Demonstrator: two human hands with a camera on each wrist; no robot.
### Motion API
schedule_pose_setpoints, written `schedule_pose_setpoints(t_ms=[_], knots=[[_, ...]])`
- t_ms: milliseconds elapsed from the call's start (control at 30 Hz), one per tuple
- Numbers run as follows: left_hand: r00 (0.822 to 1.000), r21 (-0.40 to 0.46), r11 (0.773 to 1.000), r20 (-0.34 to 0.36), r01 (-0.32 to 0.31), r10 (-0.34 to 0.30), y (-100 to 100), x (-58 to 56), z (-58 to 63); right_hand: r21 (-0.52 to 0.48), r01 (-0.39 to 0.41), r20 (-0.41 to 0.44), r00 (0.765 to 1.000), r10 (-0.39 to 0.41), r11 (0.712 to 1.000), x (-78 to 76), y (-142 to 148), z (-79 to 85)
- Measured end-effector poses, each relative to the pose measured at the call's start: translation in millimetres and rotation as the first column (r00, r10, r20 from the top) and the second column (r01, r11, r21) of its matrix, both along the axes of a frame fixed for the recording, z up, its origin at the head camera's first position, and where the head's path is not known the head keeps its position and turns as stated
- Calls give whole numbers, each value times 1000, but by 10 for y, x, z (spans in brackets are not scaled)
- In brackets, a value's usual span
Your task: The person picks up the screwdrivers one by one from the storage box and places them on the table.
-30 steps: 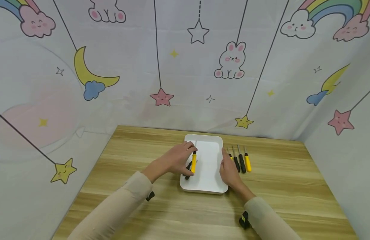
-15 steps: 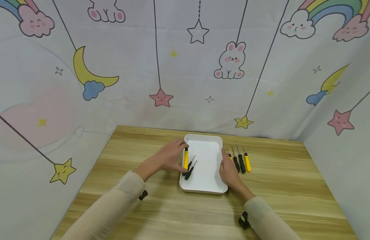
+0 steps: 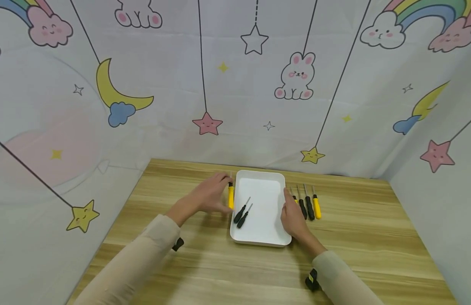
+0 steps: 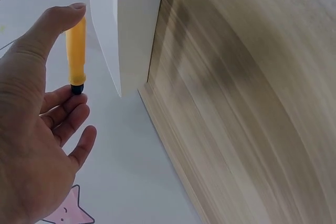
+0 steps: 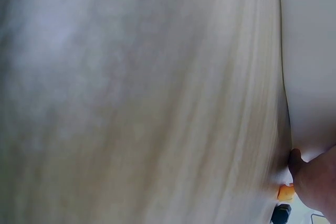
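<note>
My left hand (image 3: 210, 195) pinches a yellow screwdriver (image 3: 230, 195) between thumb and fingertips, just beyond the left wall of a white tray (image 3: 261, 242). Seen from the left wrist, the thumb presses the end of the yellow handle (image 4: 76, 51), and the fingers meet its black collar. Two small black screwdrivers (image 3: 240, 214) (image 3: 243, 219) lie inside the tray, towards its left side. My right hand (image 3: 294, 218) grips the tray's right wall; the right wrist view shows it low against the white side (image 5: 310, 66).
Right of the tray, several yellow and black screwdrivers (image 3: 310, 209) lie in a row on the wooden table (image 3: 357, 237), one partly hidden by the right hand. A white cloth with cartoon prints (image 3: 174, 144) hangs behind the table.
My left hand has carried the yellow screwdriver leftwards from above the tray to outside its left wall, uncovering the two black screwdrivers. The right hand has stayed on the tray.
</note>
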State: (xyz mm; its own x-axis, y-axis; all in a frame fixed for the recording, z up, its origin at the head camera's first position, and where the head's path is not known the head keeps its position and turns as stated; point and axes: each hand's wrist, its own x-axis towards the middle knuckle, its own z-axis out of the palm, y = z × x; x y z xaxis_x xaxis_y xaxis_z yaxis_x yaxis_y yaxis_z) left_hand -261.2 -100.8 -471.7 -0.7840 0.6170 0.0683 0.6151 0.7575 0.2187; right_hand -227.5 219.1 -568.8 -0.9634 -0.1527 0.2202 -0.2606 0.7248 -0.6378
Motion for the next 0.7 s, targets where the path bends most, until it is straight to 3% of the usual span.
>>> schedule_pose_setpoints(t_ms=[700], knots=[[999,-51,998,12,-29,29,-148,-69,-162,2,16,17,1000,-16,1000,13,-11,4]])
